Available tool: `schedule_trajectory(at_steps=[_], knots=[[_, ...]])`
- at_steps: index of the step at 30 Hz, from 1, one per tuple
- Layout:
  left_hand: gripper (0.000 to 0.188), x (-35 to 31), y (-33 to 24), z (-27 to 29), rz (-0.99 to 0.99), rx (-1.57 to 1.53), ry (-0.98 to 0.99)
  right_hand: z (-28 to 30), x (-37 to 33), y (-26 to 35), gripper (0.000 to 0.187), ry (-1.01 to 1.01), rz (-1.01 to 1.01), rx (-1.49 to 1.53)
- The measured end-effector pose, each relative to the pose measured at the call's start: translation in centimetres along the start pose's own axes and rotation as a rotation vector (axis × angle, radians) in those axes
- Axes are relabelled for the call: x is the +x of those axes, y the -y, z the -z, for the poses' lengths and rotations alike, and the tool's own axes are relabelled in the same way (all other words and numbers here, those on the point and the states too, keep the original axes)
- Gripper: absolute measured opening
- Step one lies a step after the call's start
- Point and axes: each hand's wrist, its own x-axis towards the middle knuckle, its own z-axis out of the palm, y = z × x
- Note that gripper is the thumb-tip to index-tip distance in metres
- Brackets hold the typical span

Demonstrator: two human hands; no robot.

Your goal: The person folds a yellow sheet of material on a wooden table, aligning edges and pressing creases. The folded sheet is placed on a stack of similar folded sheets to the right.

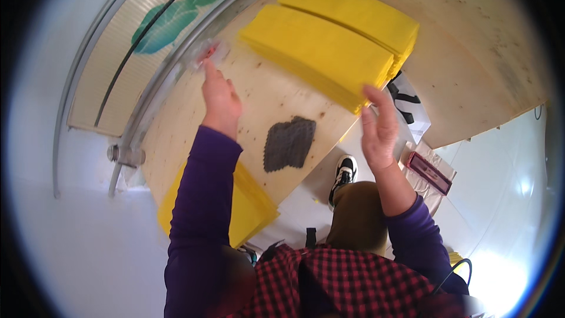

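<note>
The left hand (221, 99) meets a blurred clear-and-red packet (207, 53), grip unclear; the right (380, 132) is open beside yellow stacks (323, 50), seemingly squared for neatness. Between both, grey cloth (288, 143) lies on the table (254, 95), apparently within reach.

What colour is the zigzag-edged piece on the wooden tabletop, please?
The zigzag-edged piece is dark grey, best seen in the head view.

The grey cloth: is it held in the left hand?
No, the grey cloth lies on the wooden table, apart from the left hand.
</note>
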Motion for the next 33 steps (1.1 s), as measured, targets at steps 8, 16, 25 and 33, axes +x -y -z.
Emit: schedule_trajectory(at_steps=[8, 16, 25, 33], knots=[[0.077, -9.3, -5.9, 20.0, -0.120, 0.040, -0.070, -7.5, -1.9, 0.6, 0.042, 0.797, -0.053, -0.261], [0.073, -21.9, -7.2, 33.9, -0.152, 0.043, -0.525, -12.8, -3.2, -2.5, 0.027, 0.849, -0.084, -0.546], [0.055, -27.4, -6.2, 41.0, -0.174, 0.168, -0.666, -12.6, -3.8, -0.4, 0.036, 0.353, -0.103, -0.329], [0.019, -28.4, -3.3, 45.2, -0.235, 0.554, -0.389, -12.7, -8.1, 7.6, 0.017, 0.588, 0.091, 0.051]])
